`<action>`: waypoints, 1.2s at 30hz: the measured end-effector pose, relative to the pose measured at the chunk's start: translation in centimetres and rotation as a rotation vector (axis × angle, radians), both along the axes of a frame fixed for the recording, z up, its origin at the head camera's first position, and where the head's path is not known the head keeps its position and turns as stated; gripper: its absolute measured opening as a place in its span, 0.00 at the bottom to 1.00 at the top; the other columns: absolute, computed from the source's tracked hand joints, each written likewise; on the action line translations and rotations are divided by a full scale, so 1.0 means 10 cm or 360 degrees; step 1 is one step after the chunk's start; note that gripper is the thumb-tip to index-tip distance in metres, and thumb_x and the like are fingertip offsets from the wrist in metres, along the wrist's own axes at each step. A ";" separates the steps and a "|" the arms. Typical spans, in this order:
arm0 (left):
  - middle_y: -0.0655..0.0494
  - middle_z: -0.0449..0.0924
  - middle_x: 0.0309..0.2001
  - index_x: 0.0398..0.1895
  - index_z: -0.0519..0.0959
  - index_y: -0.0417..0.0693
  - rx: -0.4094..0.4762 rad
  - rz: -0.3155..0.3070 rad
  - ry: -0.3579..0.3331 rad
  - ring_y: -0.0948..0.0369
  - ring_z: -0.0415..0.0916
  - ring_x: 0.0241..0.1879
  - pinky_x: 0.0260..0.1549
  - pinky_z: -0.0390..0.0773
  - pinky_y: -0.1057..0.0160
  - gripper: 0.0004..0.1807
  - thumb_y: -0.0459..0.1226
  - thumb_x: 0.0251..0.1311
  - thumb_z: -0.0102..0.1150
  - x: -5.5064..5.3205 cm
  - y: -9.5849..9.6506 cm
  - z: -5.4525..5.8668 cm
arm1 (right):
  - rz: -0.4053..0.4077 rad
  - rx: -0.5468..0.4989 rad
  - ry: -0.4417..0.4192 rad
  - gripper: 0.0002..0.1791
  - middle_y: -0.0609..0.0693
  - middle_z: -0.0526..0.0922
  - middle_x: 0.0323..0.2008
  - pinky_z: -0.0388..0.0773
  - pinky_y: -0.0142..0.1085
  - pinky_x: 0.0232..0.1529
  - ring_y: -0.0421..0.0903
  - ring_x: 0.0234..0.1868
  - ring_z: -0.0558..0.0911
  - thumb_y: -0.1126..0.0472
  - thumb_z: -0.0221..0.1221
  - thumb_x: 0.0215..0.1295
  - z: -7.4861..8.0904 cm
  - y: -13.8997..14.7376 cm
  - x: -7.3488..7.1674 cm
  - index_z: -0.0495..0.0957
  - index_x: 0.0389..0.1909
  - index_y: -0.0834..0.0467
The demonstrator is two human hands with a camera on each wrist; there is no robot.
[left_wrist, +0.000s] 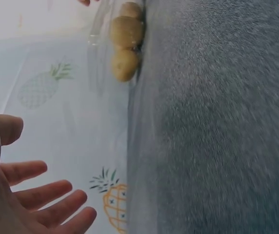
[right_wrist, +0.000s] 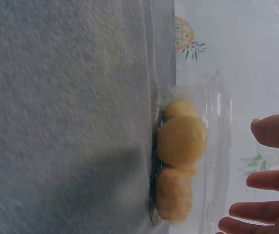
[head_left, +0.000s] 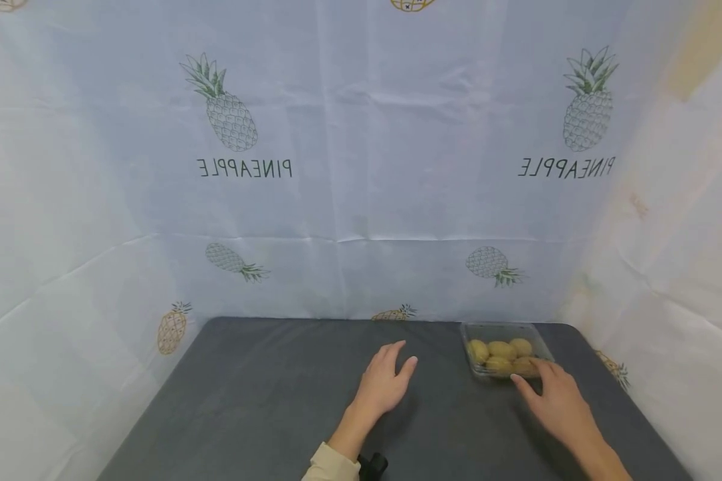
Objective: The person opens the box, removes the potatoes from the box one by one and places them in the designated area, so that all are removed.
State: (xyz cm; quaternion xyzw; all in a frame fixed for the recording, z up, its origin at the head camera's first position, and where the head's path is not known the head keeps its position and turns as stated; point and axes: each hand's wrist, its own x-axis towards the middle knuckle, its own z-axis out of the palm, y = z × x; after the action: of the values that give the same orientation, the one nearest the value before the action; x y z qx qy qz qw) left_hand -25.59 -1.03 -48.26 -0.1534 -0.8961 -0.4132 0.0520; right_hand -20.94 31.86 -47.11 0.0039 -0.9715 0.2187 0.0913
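Note:
A clear plastic container [head_left: 481, 371] holding several yellow-brown round items that look like potatoes [right_wrist: 181, 141] stands at the far right of the dark table. My right hand [head_left: 558, 404] hovers at its near right side with fingers spread; in the head view the fingertips overlap the container's near edge, and in the right wrist view a gap shows between them. My left hand [head_left: 385, 381] is over the middle of the table, left of the container, its fingers extended and holding nothing. The left wrist view shows that hand [left_wrist: 37, 200] apart from the potatoes [left_wrist: 126, 31].
The dark grey table [head_left: 265, 387] ends at a white curtain [head_left: 361, 200] printed with pineapples, which hangs behind it and along both sides. Near my left wrist a small black object [head_left: 373, 465] shows beside the beige sleeve [head_left: 333, 462].

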 end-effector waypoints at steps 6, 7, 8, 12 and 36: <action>0.46 0.69 0.70 0.74 0.69 0.48 0.0060 -0.0051 -0.0023 0.46 0.67 0.69 0.62 0.69 0.38 0.33 0.58 0.76 0.44 -0.05 0.12 0.01 | -0.0027 -0.0047 -0.0021 0.45 0.81 0.63 0.63 0.68 0.74 0.47 0.82 0.59 0.64 0.35 0.51 0.75 0.05 0.12 -0.04 0.64 0.68 0.74; 0.47 0.69 0.70 0.74 0.68 0.48 0.0071 -0.0058 -0.0027 0.46 0.67 0.69 0.63 0.69 0.38 0.33 0.58 0.76 0.44 -0.06 0.14 0.02 | -0.0028 -0.0055 -0.0025 0.45 0.81 0.63 0.63 0.68 0.74 0.47 0.82 0.59 0.64 0.35 0.51 0.75 0.06 0.14 -0.06 0.64 0.68 0.74; 0.47 0.68 0.71 0.74 0.68 0.48 0.0077 -0.0067 -0.0031 0.46 0.67 0.70 0.63 0.69 0.39 0.33 0.58 0.76 0.44 -0.06 0.16 0.02 | -0.0029 -0.0059 -0.0029 0.46 0.81 0.62 0.63 0.68 0.74 0.46 0.82 0.59 0.64 0.35 0.51 0.75 0.07 0.16 -0.07 0.63 0.69 0.75; 0.48 0.67 0.71 0.75 0.67 0.49 0.0085 -0.0104 -0.0062 0.48 0.67 0.70 0.63 0.69 0.40 0.33 0.58 0.77 0.44 -0.08 0.24 0.04 | -0.0026 -0.0075 -0.0045 0.46 0.82 0.61 0.63 0.69 0.73 0.45 0.82 0.59 0.64 0.36 0.52 0.75 0.12 0.23 -0.12 0.61 0.69 0.76; 0.50 0.61 0.75 0.79 0.60 0.54 0.0021 -0.0254 -0.0242 0.49 0.65 0.70 0.61 0.72 0.43 0.38 0.61 0.73 0.49 -0.24 0.76 -0.10 | 0.0072 -0.0219 -0.0217 0.56 0.83 0.57 0.67 0.75 0.64 0.49 0.79 0.62 0.67 0.35 0.58 0.71 -0.02 0.55 -0.38 0.48 0.75 0.78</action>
State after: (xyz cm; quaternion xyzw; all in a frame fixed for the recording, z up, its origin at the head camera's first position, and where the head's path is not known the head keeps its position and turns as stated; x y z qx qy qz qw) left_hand -27.96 6.58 -49.21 -0.1921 -0.8797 -0.4323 -0.0482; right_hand -24.79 37.36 -47.31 0.0046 -0.9578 0.2866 0.0200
